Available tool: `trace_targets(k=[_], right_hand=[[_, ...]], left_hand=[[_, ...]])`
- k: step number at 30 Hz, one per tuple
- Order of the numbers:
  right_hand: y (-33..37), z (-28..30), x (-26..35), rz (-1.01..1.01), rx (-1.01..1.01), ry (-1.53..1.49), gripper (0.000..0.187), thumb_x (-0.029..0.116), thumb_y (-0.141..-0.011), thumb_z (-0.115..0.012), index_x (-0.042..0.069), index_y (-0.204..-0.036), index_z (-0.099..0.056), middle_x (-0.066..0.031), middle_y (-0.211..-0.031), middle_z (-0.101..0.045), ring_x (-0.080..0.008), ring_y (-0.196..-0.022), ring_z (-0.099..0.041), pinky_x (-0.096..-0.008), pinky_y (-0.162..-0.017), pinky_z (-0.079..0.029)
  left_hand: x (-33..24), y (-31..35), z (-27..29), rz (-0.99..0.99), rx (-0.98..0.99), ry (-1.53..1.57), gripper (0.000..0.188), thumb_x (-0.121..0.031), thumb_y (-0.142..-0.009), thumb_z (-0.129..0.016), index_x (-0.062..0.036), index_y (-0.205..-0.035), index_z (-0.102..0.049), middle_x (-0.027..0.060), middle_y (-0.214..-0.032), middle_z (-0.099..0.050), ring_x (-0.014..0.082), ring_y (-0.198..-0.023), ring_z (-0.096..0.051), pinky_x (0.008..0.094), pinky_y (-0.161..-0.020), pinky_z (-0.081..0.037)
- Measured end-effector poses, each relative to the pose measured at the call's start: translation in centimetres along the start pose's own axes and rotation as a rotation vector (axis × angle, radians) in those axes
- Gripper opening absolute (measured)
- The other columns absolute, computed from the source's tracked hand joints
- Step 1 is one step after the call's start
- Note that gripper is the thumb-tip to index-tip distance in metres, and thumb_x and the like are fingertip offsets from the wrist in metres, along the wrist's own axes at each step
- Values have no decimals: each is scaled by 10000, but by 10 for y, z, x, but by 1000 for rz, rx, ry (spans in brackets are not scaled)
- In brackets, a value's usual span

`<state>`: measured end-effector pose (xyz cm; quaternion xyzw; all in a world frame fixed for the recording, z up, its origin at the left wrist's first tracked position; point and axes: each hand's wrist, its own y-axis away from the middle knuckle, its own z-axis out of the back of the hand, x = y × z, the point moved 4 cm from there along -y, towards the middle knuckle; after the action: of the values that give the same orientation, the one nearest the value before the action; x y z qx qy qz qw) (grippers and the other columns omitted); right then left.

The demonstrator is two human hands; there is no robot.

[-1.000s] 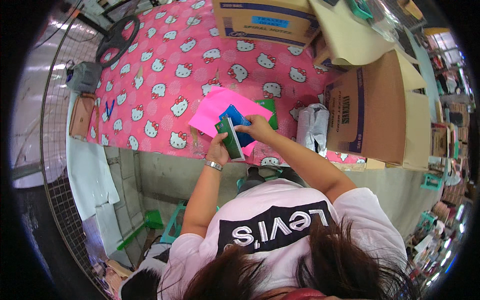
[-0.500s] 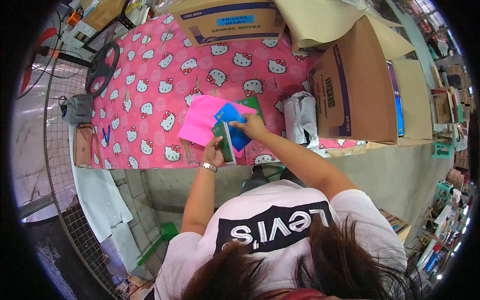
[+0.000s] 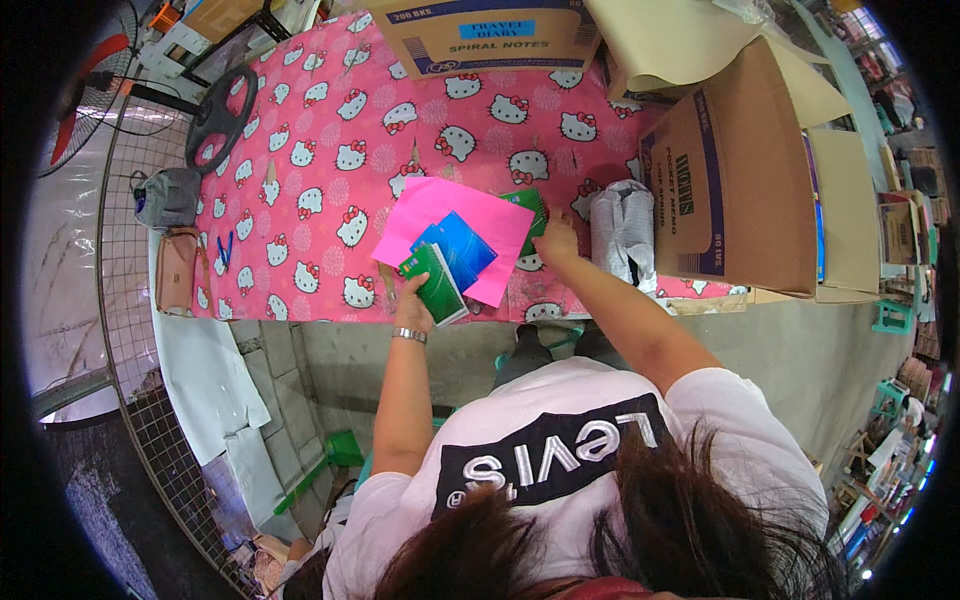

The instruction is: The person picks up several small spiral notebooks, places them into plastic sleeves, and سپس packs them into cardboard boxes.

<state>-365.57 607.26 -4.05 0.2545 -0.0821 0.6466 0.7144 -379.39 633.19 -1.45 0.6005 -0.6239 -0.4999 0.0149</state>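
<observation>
My left hand (image 3: 415,302) is closed around a small green spiral notebook (image 3: 437,292), tilted over the front edge of a bright pink sheet (image 3: 412,212). Blue notebooks (image 3: 470,250) lie fanned on that sheet, the green one overlapping their lower left side. Another green notebook (image 3: 533,212) rests on the table, partly covered by the sheet's right corner. Beside its right edge is my right hand (image 3: 557,242), thumb and fingers apart, with nothing seen in its grasp; the thumb is close to the cover, and whether it touches I cannot tell.
A grey-white wrapped roll (image 3: 623,232) and a large open carton (image 3: 735,175) stand to the right. Another carton (image 3: 490,40) sits at the back of the pink patterned table (image 3: 330,235). Blue cutters (image 3: 225,250), a brown pouch (image 3: 177,270) and a steering wheel (image 3: 222,118) are at the left.
My right hand has let go of the blue notebooks, which now lie on the pink sheet, and moved right to the other green notebook. My left hand keeps its green notebook.
</observation>
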Motion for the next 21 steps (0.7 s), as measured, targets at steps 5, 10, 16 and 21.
trace_targets(k=[5,10,16,21], right_hand=[[-15,24,5,69,14,-174,357,153,-759,-670,-10,-1048,-539,-263,-942,-618,-443,-883,-599,-470,-806,-483],[9,83,51,231,31,-551,480,223,-766,-706,-30,-1140,-542,-273,-992,-621,-402,-922,-613,-444,-812,-485],[48,93,28,358,162,-700,546,288,-863,-653,-3,-1284,-465,-172,-1080,-616,-241,-896,-620,-354,-814,-493],[140,198,-20,397,521,-967,371,284,-919,-589,26,-1184,-561,-103,-929,-636,-174,-827,-600,-344,-744,-498]], left_hand=[[-16,-4,38,-42,6,79,293,-76,-803,-620,-47,-1092,-584,63,-1031,-655,233,-955,-633,409,-861,-520],[-42,4,30,-63,5,64,253,-90,-822,-613,-72,-1074,-594,57,-1008,-656,220,-926,-637,403,-857,-516],[-38,18,-77,-107,257,-107,321,-52,-810,-593,-29,-1129,-564,84,-1036,-645,217,-939,-636,379,-843,-528],[41,104,-207,-90,498,-409,406,-48,-788,-579,0,-1187,-524,100,-1057,-628,217,-968,-616,356,-869,-505]])
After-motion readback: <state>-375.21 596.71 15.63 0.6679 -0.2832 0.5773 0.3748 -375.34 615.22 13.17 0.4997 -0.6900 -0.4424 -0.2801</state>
